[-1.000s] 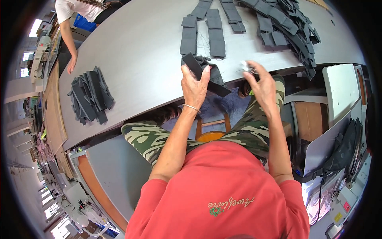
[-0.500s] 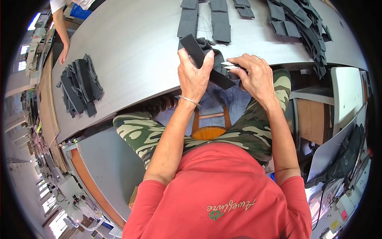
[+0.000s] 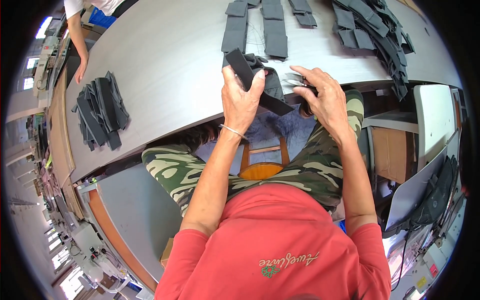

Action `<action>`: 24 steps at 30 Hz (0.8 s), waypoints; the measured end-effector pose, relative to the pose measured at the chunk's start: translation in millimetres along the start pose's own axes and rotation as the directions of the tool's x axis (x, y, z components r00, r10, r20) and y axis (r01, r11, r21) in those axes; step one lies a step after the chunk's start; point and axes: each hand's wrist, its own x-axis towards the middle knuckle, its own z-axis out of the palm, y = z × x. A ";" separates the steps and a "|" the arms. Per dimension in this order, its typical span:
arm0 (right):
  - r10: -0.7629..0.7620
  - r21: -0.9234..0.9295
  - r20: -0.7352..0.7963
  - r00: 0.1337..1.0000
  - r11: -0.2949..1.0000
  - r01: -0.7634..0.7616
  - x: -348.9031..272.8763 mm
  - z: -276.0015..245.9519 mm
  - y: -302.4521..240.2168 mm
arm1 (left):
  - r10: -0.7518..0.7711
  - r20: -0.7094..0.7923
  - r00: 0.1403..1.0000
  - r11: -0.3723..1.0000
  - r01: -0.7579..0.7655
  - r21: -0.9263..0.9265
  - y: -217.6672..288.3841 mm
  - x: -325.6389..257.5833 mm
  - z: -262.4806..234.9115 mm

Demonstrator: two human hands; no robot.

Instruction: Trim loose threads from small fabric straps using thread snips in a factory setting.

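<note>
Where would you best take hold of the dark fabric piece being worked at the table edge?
Grip the dark fabric piece at its upper strip end, from the left, as the left hand does: that end stands free, while the right hand with its small metal tool occupies the other side.

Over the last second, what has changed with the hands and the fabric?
The right hand closed in on the dark fabric piece, bringing small metal snips beside it. The left hand kept its grip on the piece. The fabric stacks on the table stayed put.
</note>
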 end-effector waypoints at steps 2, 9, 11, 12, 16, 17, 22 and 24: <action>-0.039 0.021 0.000 0.999 0.999 0.039 1.2 -1.1 -3.8 | 0.011 -0.001 1.000 1.000 -0.011 -0.010 -3.2 1.1 -3.1; -0.243 -0.017 0.022 0.970 0.970 0.243 6.5 5.5 -3.7 | -0.037 0.037 0.999 0.998 0.039 -0.057 9.5 -2.0 -3.1; -0.262 -0.055 0.032 0.965 0.963 0.263 6.7 7.2 -3.3 | -0.067 0.053 0.996 0.997 0.069 -0.039 8.8 -2.4 -6.2; -0.286 -0.076 0.059 0.956 0.954 0.290 7.8 8.8 -2.1 | -0.093 0.068 0.993 0.995 0.095 -0.021 8.6 -0.9 -7.1; -0.301 -0.064 0.095 0.949 0.949 0.308 11.3 8.7 -4.2 | -0.098 0.065 0.993 0.995 0.100 -0.020 13.7 -1.6 -8.1; -0.303 -0.064 0.094 0.948 0.949 0.309 12.1 8.6 -4.9 | -0.097 0.065 0.993 0.995 0.099 -0.025 15.4 -1.5 -8.3; -0.291 -0.066 0.126 0.949 0.952 0.300 13.9 9.9 -3.8 | -0.112 0.071 0.991 0.992 0.116 -0.047 11.1 -0.4 -6.8; -0.277 -0.042 0.128 0.952 0.958 0.284 13.5 10.5 -2.9 | -0.088 0.068 0.994 0.993 0.093 -0.075 9.0 0.1 -6.6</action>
